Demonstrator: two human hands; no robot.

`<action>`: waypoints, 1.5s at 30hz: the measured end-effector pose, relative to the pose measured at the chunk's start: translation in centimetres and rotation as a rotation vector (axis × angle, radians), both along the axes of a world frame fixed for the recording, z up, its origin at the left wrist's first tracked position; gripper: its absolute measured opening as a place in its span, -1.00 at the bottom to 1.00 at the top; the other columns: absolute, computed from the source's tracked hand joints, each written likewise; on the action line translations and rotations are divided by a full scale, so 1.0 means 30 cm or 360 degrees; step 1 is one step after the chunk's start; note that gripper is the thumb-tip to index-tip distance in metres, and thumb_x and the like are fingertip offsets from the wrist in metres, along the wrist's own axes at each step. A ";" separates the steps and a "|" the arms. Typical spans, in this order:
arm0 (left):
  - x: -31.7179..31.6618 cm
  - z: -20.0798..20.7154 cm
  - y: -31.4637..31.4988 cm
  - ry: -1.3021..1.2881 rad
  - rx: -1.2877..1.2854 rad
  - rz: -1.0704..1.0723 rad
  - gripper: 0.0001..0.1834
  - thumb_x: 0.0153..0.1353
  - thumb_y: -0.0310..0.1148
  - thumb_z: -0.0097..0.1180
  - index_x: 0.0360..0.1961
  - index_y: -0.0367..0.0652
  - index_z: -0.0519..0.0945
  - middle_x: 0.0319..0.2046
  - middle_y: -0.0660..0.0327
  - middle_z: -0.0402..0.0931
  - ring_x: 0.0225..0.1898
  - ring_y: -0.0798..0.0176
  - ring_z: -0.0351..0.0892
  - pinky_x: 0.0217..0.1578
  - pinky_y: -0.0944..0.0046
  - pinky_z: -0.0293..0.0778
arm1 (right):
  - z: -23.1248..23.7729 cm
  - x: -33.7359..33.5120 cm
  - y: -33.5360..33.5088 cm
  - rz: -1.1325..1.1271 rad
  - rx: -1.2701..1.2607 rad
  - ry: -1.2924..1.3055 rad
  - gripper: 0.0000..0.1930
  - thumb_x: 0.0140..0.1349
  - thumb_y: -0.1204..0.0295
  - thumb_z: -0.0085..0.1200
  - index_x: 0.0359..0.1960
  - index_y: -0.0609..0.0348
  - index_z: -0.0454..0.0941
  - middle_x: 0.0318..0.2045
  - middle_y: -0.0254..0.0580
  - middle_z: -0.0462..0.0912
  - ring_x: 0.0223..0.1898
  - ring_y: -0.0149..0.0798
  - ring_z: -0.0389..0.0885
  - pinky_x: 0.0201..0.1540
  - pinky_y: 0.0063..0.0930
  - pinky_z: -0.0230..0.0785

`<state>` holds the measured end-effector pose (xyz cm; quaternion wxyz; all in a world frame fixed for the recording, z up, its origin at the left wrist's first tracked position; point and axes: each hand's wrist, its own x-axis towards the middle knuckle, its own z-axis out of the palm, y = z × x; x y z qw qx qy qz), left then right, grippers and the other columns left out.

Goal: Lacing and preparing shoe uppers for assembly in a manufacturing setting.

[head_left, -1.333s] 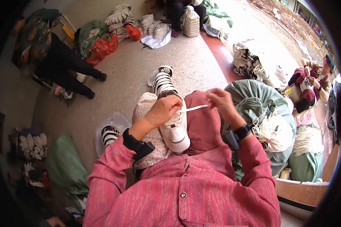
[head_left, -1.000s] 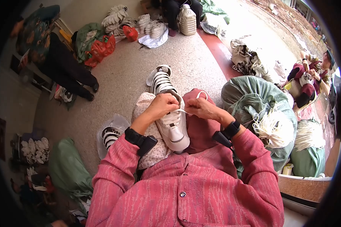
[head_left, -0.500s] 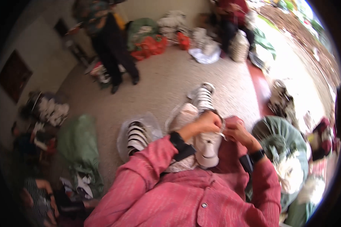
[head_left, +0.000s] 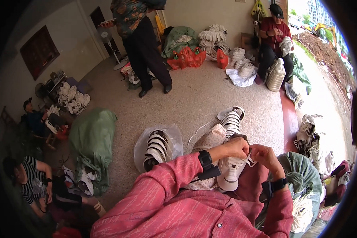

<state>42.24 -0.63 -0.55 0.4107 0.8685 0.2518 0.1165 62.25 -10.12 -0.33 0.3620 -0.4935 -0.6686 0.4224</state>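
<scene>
A white sneaker (head_left: 228,174) rests on my lap with its toe toward me. Over its opening my left hand (head_left: 236,148) is closed, its fingertips pinching at the white shoelace (head_left: 248,160). Just right of it, my right hand (head_left: 265,155) has thumb and forefinger pinched on the lace too, and the two hands nearly touch. The exact grip is partly hidden by the fingers. Beyond the sneaker stretches a row of nested white shoes (head_left: 231,122). A dotted pale cloth (head_left: 210,139) lies beside my left wrist.
Another row of nested shoes (head_left: 156,147) lies on a clear plastic sheet. A green sack (head_left: 92,139) stands left; another green sack (head_left: 301,170) holds white laces (head_left: 302,212) at my right. One person (head_left: 141,43) stands ahead; others sit around among shoe piles.
The view has swung, so the scene sits lower and farther right, and it is sharper now. My hands remain close together at the sneaker's lace.
</scene>
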 end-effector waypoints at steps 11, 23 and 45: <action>0.003 0.000 -0.003 -0.0271 0.0333 -0.0059 -0.86 -0.08 -0.36 0.20 -0.50 -0.21 0.65 -0.49 0.08 0.56 -0.40 0.12 0.59 -0.34 0.21 0.47 | 0.006 0.029 0.051 0.0106 0.0150 -0.0505 -0.69 -0.01 0.54 0.08 -0.16 0.06 0.65 -0.43 -0.25 0.63 -0.46 -0.34 0.55 -0.35 -0.46 0.42; -0.467 0.398 0.411 -0.0397 0.1507 0.1431 -0.88 0.14 -0.36 0.21 -0.41 -0.17 0.57 -0.48 0.19 0.47 -0.46 0.16 0.51 -0.41 0.20 0.42 | 0.012 -0.025 0.058 0.0056 0.0051 -0.0243 -0.71 0.02 0.58 -0.07 -0.19 0.18 0.56 -0.39 -0.17 0.63 -0.34 -0.24 0.60 -0.25 -0.38 0.44; -0.108 0.060 0.029 -0.0351 0.0749 0.0054 -0.78 0.06 -0.34 0.23 -0.25 -0.14 0.55 -0.25 0.15 0.46 -0.12 0.06 0.46 -0.05 0.14 0.37 | -0.068 -0.116 -0.109 -0.0275 -0.0831 0.1534 -0.91 0.24 0.48 0.04 -0.35 0.24 0.49 -0.61 -0.43 0.45 -0.75 -0.59 0.16 -0.73 -0.68 -0.01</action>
